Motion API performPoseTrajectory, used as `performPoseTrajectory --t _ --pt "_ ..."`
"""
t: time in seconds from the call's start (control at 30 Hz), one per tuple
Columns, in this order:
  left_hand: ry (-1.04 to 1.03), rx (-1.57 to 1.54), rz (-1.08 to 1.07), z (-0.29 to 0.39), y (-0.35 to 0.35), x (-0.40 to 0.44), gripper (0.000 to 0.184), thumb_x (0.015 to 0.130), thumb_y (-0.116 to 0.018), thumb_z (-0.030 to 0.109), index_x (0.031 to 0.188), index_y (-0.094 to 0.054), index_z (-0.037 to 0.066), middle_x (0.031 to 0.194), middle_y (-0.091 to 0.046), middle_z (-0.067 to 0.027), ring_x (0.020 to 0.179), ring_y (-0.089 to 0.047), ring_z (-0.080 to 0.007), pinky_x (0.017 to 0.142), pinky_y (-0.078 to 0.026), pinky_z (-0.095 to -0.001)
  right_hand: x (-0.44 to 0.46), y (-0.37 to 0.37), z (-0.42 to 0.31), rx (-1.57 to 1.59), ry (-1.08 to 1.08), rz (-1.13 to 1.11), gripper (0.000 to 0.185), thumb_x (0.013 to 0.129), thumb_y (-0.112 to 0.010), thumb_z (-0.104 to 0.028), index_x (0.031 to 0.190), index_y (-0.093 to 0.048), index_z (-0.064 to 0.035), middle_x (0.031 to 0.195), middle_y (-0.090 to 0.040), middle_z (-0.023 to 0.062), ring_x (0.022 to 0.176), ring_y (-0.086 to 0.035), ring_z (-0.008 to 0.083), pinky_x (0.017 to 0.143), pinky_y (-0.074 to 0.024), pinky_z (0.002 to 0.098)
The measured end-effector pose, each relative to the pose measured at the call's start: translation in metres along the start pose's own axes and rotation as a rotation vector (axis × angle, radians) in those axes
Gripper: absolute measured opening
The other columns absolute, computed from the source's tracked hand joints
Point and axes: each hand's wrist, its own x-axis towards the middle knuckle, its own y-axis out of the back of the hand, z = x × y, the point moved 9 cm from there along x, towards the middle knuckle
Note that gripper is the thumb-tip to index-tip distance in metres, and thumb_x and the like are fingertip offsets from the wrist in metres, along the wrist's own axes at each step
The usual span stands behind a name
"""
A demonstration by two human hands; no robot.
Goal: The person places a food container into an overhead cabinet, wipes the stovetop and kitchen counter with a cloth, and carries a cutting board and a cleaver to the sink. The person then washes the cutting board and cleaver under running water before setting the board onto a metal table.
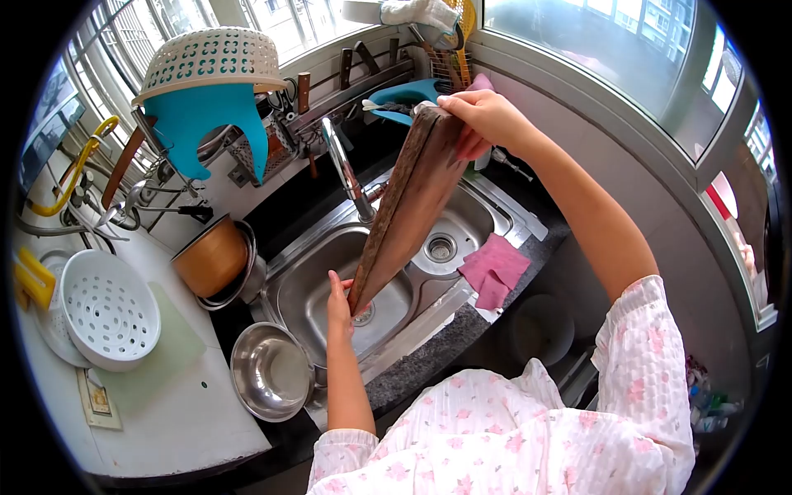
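A thick wooden cutting board (pixel 417 210) is held tilted on edge above the double steel sink (pixel 285 285). Its upper end is gripped by my right hand (pixel 488 122), thumb over the top edge. Down at the lower end, my left hand (pixel 339 307) holds the board's edge, its fingers partly hidden behind the wood. The chrome faucet (pixel 346 169) stands just left of the board. Beneath it, the small basin's drain (pixel 440 247) shows on the right. A pink cloth (pixel 495 271) lies over the sink's front right rim.
Left of the sink stand a steel bowl (pixel 271 371), nested pots (pixel 210 257) and a white colander (pixel 111 309). A beige basket (pixel 213 58) sits over a blue plastic piece (pixel 190 124). Knives (pixel 346 68) stand in a rack along the window. A grey bin (pixel 540 328) is below the counter.
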Motion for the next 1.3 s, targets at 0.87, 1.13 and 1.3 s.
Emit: performPoseTrajectory --t 0.87,1.13,1.3 --pt "0.088 0.064 -0.095 -0.010 0.002 -0.005 0.067 0.084 -0.029 0.066 0.099 -0.056 0.007 0.092 -0.063 -0.0100 0.075 -0.062 -0.0212 0.071 -0.051 -0.0355 0.009 -0.018 -0.012 -0.095 0.051 0.008 0.046 0.087 -0.047 -0.042 0.115 -0.056 -0.0068 0.066 -0.061 0.0176 0.053 -0.064 0.0232 0.047 -0.0534 0.0290" --pt "0.096 0.060 -0.114 -0.011 0.003 -0.002 0.066 0.084 -0.030 0.066 0.097 -0.057 0.007 0.092 -0.063 -0.0096 0.075 -0.062 -0.0208 0.071 -0.051 -0.0352 0.010 -0.017 -0.012 -0.125 0.050 0.024 0.044 0.088 -0.045 -0.041 0.112 -0.057 -0.0059 0.067 -0.061 0.0166 0.055 -0.065 0.0231 0.048 -0.0536 0.0289" --pt "0.114 0.061 -0.131 -0.011 0.000 -0.002 0.067 0.084 -0.030 0.066 0.100 -0.056 0.007 0.094 -0.063 -0.0100 0.077 -0.062 -0.0212 0.073 -0.051 -0.0360 0.010 -0.017 -0.012 -0.137 0.041 0.028 0.044 0.088 -0.044 -0.040 0.112 -0.057 -0.0062 0.067 -0.061 0.0163 0.054 -0.065 0.0231 0.048 -0.0537 0.0290"
